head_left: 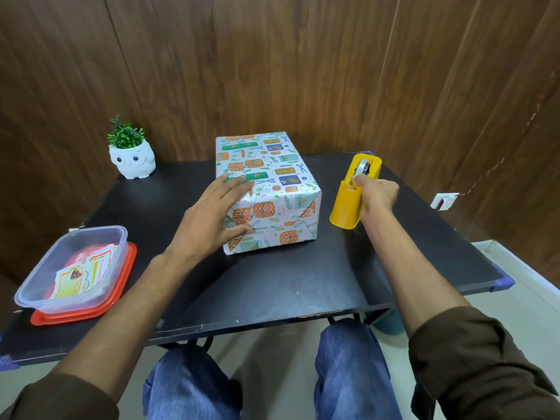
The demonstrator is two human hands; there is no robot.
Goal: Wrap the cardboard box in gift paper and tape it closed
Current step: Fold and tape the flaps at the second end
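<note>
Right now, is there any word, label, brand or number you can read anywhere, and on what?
None can be read.
Gift paper on the box: pictures only, no words.
Cards in the plastic container: print too blurred.
Yellow tape dispenser: no visible brand.
Owl pot: no text.

One wrapped box (266, 189) under left hand (212, 213). One yellow tape dispenser (353, 192) at right hand (377, 192). One owl planter (132, 160), one plastic container (72, 268) on one red lid (124, 286), left of left hand.

Box's (266, 189) near-left corner under left hand (212, 219).
</note>
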